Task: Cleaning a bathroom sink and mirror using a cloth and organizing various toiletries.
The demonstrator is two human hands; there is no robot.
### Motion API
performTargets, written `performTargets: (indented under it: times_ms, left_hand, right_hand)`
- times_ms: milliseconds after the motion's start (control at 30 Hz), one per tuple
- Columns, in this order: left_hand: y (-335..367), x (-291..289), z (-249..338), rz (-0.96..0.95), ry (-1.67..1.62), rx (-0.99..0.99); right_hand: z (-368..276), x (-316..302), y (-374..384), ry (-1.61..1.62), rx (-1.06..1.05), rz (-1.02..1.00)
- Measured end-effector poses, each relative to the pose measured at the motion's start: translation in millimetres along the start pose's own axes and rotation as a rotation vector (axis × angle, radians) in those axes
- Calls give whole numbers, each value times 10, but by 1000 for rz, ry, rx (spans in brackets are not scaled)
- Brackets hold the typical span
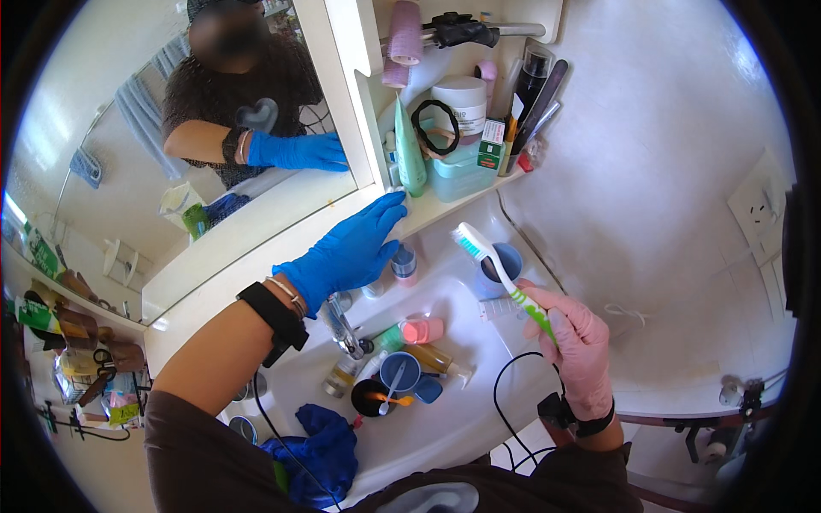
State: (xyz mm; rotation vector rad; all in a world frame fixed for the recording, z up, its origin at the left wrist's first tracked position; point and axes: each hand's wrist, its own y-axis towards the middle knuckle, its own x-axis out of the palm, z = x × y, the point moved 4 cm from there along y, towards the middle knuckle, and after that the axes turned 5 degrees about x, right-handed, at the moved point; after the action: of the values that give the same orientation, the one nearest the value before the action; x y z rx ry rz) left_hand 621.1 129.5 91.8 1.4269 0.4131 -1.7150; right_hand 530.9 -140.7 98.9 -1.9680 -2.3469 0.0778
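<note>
My right hand (577, 342), in a pink glove, is closed round the handle of a green-and-white toothbrush (519, 295). Its bristles point up and left, above the sink. Behind the brush stands a blue cup (506, 256) on the sink's far right ledge. My left hand (346, 252), in a blue glove, reaches to the edge of the open shelf (466, 203), fingers stretched out and fingertips at the ledge. A whitish bit shows at those fingertips, too small to make out. Closest to them on the shelf is a pale green tube (409, 158).
The white sink (479, 419) holds bottles, a blue cup (400, 370), a black cup and a pink-capped container under the faucet (340, 329). A blue cloth (321, 453) lies at its near left. Jars and brushes crowd the shelf beside the mirror (248, 197). Black cables hang near both arms.
</note>
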Motion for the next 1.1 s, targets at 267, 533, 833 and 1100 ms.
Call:
performTargets:
  times_ms: [267, 533, 833, 1100]
  left_hand:
    - [2, -45, -119, -58, -53, -175]
    - [-317, -251, -311, -59, 83, -253]
    - [-681, -464, -447, 191, -431, -634]
    - [-614, -331, -235, 485, -1546, -489]
  right_hand:
    - [-8, 59, 19, -75, 38, -41]
    - [105, 634, 449, -426, -323, -148]
    - [76, 1074, 572, 255, 196, -450]
    - [227, 1109, 391, 252, 249, -457]
